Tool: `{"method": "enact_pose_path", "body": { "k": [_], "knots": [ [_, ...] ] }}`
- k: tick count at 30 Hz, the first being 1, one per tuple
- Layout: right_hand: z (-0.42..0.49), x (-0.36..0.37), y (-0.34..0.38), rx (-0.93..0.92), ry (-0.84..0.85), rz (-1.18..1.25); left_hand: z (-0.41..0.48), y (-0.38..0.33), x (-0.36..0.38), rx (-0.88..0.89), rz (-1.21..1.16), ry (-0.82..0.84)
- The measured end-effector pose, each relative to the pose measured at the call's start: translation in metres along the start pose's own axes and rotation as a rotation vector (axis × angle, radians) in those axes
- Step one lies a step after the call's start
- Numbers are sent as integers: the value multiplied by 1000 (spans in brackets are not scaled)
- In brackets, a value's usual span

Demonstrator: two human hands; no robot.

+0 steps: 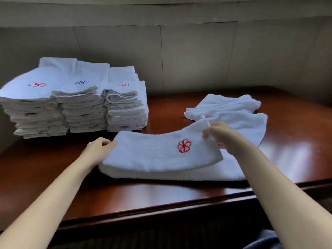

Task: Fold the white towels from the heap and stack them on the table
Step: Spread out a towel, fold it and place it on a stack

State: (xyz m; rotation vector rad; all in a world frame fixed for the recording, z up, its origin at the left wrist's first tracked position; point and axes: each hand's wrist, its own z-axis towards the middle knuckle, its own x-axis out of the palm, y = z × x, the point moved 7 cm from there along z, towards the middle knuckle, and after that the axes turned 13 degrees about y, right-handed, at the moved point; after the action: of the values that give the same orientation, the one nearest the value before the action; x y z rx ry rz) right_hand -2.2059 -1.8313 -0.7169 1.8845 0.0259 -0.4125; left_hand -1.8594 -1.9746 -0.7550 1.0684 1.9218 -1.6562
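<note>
Three stacks of folded towels (75, 103) stand side by side on the table (296, 141) at about ten o'clock from our hands, touching one another; the top towel of the left stack carries a red pinwheel emblem (37, 84), the middle one a blue emblem (81, 82), the right one a smaller red mark (124, 85), and we can read no lettering on any of them. Directly ahead at twelve o'clock lies the white towel (161, 159) we are folding, its upper layer bearing a red pinwheel logo (184, 145) near its right end. Our left hand (98, 147) grips the towel's left end, fingers curled round the edge. Our right hand (218, 135) pinches the upper layer's right far corner, lifting it off the layer beneath, beside a small white tag (207, 122) whose text is too small to read. At about one o'clock, just behind the right hand, the heap of unfolded towels (233, 110) lies loosely on the dark red wood, a bit of red stitching showing on it. A panelled wall (197, 56) rises behind the table.
</note>
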Motion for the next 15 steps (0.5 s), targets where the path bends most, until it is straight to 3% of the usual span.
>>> {"method": "enact_pose_path", "body": {
  "k": [3,6,15],
  "knots": [
    [-8,-20,1,64,-84,103,1,-6,23,41,-44,139],
    [-16,-39,-5,128,-104,106,-3,-12,36,15,-20,161],
    [-18,-66,-50,392,-29,-368,-8,-25,51,9,172,132]
  ]
}}
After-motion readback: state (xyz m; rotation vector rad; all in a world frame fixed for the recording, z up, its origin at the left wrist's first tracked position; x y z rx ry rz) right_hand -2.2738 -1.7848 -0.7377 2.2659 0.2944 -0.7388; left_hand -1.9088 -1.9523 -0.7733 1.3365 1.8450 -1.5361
